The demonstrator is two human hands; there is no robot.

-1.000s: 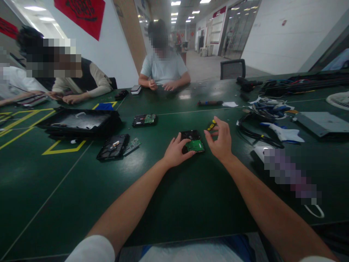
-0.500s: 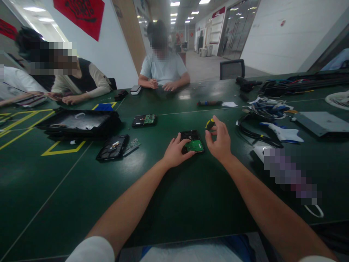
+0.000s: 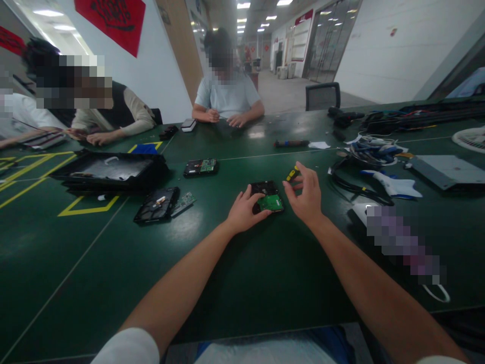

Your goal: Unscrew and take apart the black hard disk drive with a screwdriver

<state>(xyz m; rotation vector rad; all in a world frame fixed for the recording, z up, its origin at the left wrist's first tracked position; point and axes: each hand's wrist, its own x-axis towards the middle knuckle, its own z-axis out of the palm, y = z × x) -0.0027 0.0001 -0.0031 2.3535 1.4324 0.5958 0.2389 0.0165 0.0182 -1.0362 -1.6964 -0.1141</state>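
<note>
A hard drive with a black casing and green circuit board lies flat on the table in front of me. My left hand holds it from the left, with fingers over the far side and the thumb at the near edge. Just to its right, my right hand is raised above the table. Between its fingertips is a small yellow-and-black screwdriver, tilted and apart from the drive. I cannot make out its shaft.
Left of me are another opened drive, a loose circuit board and a black tray. A further hard drive lies beyond. Cables and a metal box sit right. A person sits opposite; others are left.
The screwdriver has turned in my right fingers, showing more of its length at a slant. My right index finger and thumb have shifted slightly. The left hand and hard drive have stayed put.
</note>
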